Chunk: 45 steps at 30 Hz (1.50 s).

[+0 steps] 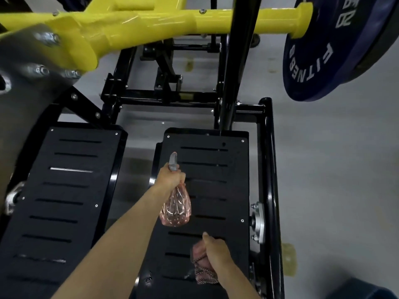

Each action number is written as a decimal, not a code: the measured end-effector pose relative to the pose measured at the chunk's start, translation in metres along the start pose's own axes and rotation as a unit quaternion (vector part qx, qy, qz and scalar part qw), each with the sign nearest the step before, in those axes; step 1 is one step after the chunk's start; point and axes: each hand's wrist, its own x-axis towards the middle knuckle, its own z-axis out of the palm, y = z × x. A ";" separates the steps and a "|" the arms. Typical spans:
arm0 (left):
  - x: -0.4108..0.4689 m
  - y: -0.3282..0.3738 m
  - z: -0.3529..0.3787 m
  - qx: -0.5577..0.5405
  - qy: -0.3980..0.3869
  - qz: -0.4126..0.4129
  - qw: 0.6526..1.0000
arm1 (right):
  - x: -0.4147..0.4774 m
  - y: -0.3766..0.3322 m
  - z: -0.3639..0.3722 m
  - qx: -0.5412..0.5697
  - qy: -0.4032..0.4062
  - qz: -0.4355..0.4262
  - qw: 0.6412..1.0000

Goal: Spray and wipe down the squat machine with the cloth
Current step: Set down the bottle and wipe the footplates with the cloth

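The squat machine fills the view: two black slotted footplates, the left one (62, 190) and the right one (216, 169), under a yellow arm (133, 24). My left hand (170, 178) grips a pink translucent spray bottle (176, 208) by its neck, grey nozzle (173, 161) pointing away over the right footplate. My right hand (216, 251) holds a bunched pinkish cloth (203, 268) low over the near part of the same plate.
A dark blue weight plate (336, 50) hangs on the yellow arm's end at upper right. A black upright post (235, 61) rises behind the right footplate. A black frame rail (269, 169) runs along its right side. Grey floor (334, 169) lies to the right.
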 end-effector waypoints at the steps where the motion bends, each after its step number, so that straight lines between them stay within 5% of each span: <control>1: 0.006 0.002 -0.001 0.023 0.003 -0.009 1.000 | 0.002 0.002 -0.004 0.008 0.010 0.006 1.000; 12: 0.008 -0.040 -0.007 0.131 0.023 -0.029 0.991 | 0.001 0.022 -0.010 0.013 0.067 0.008 0.998; 22: -0.043 -0.136 0.019 0.187 -0.165 -0.005 0.968 | -0.018 0.056 0.002 -0.008 0.078 0.035 0.996; 27: -0.084 -0.153 0.039 0.246 -0.103 0.019 0.964 | -0.040 0.092 0.001 -0.063 0.104 0.035 0.992; 32: -0.115 -0.188 0.037 0.293 -0.123 0.054 0.947 | -0.059 0.131 0.010 -0.038 0.135 0.042 0.989; 36: -0.143 -0.219 0.020 0.387 -0.177 0.089 0.901 | -0.086 0.160 0.029 0.003 0.158 0.057 0.986; 45: -0.182 -0.318 -0.037 0.410 -0.203 0.080 0.885 | -0.131 0.214 0.095 0.072 0.215 0.074 0.971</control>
